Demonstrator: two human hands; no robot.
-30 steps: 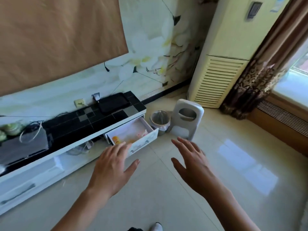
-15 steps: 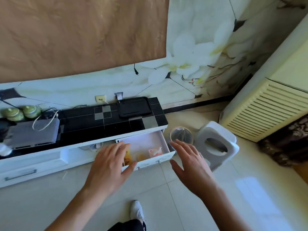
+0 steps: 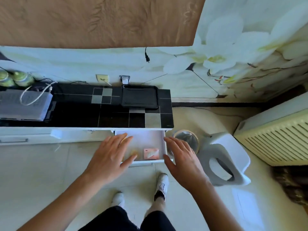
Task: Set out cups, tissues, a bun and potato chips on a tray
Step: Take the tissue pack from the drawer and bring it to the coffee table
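The open drawer (image 3: 146,147) has been closed in on, both hands (image 3: 110,159) now spread empty above its pink packet (image 3: 150,153), the black tray (image 3: 140,97) still bare.

White stool (image 3: 223,157) beside bin (image 3: 186,139); heater (image 3: 275,135) right.

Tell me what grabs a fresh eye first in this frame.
Two open hands, the left hand and right hand, hover over an open white drawer holding a pink packet. Above it, an empty black tray sits on the dark tiled cabinet top. A white stool stands on the floor at right.
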